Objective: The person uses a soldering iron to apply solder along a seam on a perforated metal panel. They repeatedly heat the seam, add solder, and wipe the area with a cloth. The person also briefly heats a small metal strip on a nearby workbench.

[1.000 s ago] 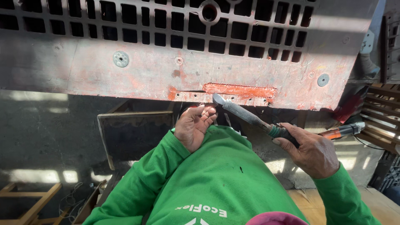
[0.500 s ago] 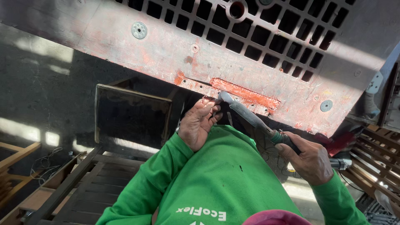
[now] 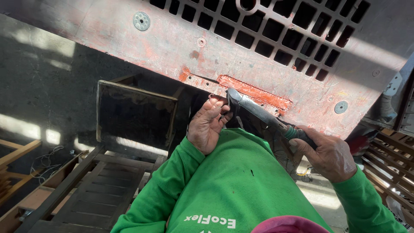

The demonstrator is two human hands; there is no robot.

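The right hand is gripping a tool, its tip meeting the panel edge. The left hand is curling loosely beside the tip, holding nothing visible; open floor is lying left.

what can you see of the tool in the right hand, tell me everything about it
The tool is a long, slim grey metal bar, worn and dull, with a dark grip banded in green near its lower end. It slants from lower right up to upper left. The right hand is wrapped around the grip. Its tip rests against the lower edge of the big rusty red metal panel, right at the left end of a raw orange strip. The left hand has its fingertips by the tip; whether they touch it is unclear.
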